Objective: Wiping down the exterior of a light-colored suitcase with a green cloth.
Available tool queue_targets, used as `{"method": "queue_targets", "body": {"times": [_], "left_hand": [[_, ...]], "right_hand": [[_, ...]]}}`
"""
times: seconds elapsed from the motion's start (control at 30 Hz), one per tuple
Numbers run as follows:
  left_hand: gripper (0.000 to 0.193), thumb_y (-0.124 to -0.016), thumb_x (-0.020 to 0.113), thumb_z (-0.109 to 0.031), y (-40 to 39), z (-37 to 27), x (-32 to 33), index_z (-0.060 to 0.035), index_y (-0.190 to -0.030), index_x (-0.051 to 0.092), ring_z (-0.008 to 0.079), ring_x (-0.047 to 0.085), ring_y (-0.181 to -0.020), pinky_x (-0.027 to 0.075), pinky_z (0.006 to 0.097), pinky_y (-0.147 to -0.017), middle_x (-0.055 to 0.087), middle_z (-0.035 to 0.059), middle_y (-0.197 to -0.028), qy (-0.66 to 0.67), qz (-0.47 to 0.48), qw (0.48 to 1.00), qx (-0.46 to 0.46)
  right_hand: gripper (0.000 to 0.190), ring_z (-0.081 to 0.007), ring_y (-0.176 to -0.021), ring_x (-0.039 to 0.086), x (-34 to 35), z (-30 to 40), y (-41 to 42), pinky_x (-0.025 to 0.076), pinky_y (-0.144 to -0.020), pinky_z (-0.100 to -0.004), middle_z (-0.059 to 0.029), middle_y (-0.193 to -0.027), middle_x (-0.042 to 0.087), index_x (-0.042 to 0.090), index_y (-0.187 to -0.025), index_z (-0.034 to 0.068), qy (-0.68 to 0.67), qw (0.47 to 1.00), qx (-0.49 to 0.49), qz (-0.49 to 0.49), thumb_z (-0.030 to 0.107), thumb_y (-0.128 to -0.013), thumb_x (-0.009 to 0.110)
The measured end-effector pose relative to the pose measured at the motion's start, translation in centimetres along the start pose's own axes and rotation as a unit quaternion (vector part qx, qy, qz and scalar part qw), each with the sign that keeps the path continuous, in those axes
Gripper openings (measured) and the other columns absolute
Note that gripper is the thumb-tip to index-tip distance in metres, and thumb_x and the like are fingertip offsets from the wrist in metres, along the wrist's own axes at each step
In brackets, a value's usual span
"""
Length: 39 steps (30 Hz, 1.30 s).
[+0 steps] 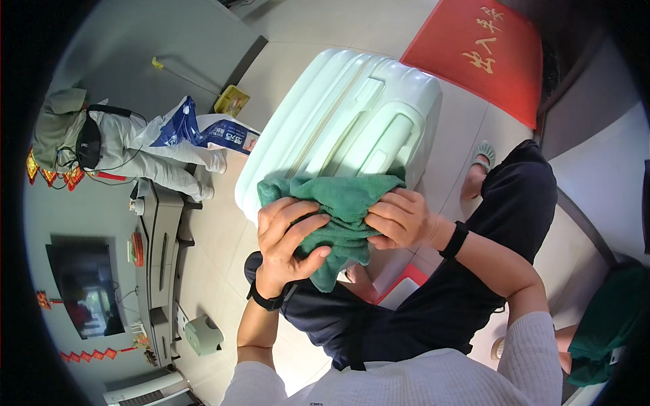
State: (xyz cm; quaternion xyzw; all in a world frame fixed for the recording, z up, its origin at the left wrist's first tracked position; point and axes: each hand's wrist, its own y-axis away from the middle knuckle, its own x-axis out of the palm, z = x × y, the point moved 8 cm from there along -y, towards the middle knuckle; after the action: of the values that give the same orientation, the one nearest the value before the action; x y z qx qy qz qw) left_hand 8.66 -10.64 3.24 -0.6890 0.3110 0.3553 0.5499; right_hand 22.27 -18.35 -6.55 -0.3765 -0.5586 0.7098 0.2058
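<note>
Directly before me stands a pale mint hard-shell suitcase, with a carry handle on its upward side. A green cloth lies bunched over the end of the case nearest me. My left hand grips the cloth's left part, fingers curled into its folds. On the right, my right hand pinches the cloth's other side between fingers and thumb. Both wrists wear black bands. The cloth hides the near end of the suitcase.
A red doormat with writing lies beyond the suitcase. At left, another person in pale trousers stands near a blue-and-white plastic bag. A yellow dustpan, a TV cabinet and a small green stool are also leftward. Someone in green sits right.
</note>
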Motion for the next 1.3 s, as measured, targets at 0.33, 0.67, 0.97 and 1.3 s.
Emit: {"method": "queue_targets", "body": {"times": [0.33, 0.67, 0.97, 1.3], "left_hand": [[0.026, -0.085, 0.07, -0.026, 0.0, 0.6, 1.3, -0.0033, -0.098, 0.073, 0.0337, 0.058, -0.107, 0.043, 0.044, -0.097, 0.069, 0.0123, -0.109, -0.006, -0.028, 0.998, -0.061], [0.014, -0.077, 0.073, -0.018, 0.5, 0.2, 0.6, -0.0054, -0.081, 0.07, 0.0292, 0.062, -0.089, 0.047, 0.0385, -0.083, 0.068, 0.0084, -0.088, 0.021, -0.084, 0.996, -0.015], [0.029, -0.085, 0.069, -0.035, 0.8, 0.7, 0.9, -0.0056, -0.087, 0.069, 0.0299, 0.062, -0.091, 0.045, 0.0404, -0.086, 0.068, 0.0096, -0.093, 0.043, -0.068, 0.997, -0.006], [0.054, -0.09, 0.062, -0.053, 2.1, 1.0, 2.5, -0.0047, -0.114, 0.07, 0.0338, 0.06, -0.121, 0.038, 0.0468, -0.108, 0.068, 0.0128, -0.123, 0.013, 0.011, 1.0, -0.013]], "right_hand": [[0.03, -0.0278, -0.086, 0.064, 0.0, -2.4, 0.1, 0.056, -0.075, -0.0392, -0.0084, -0.098, 0.062, 0.062, -0.101, 0.007, 0.005, 0.998, 0.058, 0.01, 0.022, -0.077, 0.073], [0.038, -0.0269, -0.075, 0.061, 1.7, 3.7, 0.9, 0.054, -0.063, -0.0354, -0.0103, -0.092, 0.058, 0.057, -0.102, 0.001, -0.154, 0.986, 0.064, -0.002, 0.015, -0.076, 0.081], [0.047, -0.0305, -0.084, 0.063, 2.3, 4.4, 1.9, 0.056, -0.074, -0.0386, -0.0134, -0.101, 0.06, 0.057, -0.112, -0.002, -0.151, 0.987, 0.048, 0.033, 0.021, -0.078, 0.078], [0.078, -0.0436, -0.129, 0.044, 5.2, 5.1, 6.0, 0.039, -0.111, -0.0516, -0.0244, -0.138, 0.045, 0.047, -0.134, -0.009, -0.068, 0.988, 0.1, 0.093, 0.041, -0.08, 0.074]]}}
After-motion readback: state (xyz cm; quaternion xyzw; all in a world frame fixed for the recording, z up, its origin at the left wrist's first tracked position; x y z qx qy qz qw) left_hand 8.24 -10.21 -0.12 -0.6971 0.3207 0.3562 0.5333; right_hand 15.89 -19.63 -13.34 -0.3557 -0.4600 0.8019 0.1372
